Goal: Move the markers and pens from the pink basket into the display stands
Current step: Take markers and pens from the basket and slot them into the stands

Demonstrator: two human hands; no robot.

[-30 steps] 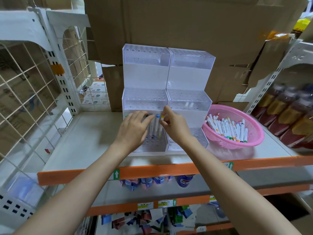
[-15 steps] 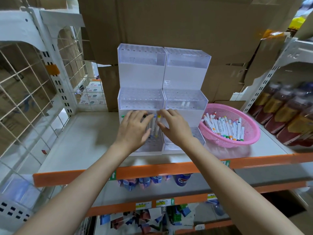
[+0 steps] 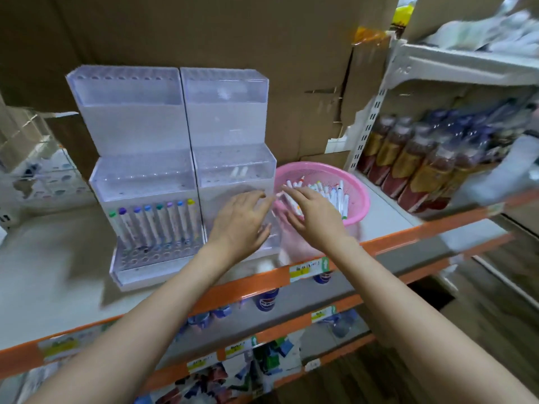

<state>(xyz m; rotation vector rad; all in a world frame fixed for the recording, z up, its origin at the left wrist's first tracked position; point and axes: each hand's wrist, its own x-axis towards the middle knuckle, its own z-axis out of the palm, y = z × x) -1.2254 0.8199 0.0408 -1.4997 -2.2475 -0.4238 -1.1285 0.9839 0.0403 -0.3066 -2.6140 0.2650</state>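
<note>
Two clear stepped display stands sit side by side on the shelf. The left stand (image 3: 151, 255) has a row of several white markers (image 3: 157, 225) with coloured caps standing in its lowest tier. The right stand (image 3: 233, 167) has two white pieces in its middle tier. The pink basket (image 3: 358, 196) to its right holds several markers (image 3: 338, 193). My left hand (image 3: 242, 223) is spread in front of the right stand's lower tier and holds nothing. My right hand (image 3: 315, 214) reaches with loose fingers over the basket's near rim, touching no marker that I can see.
The grey shelf (image 3: 52, 258) has an orange front edge (image 3: 262, 284) with price labels. Brown cardboard (image 3: 306, 83) backs the stands. Bottles of dark liquid (image 3: 414, 158) fill the adjoining shelf on the right. More goods sit on the lower shelves.
Both hands left the left stand's marker row and moved right, the right hand over to the basket. The camera swung right and closer, with motion blur.
</note>
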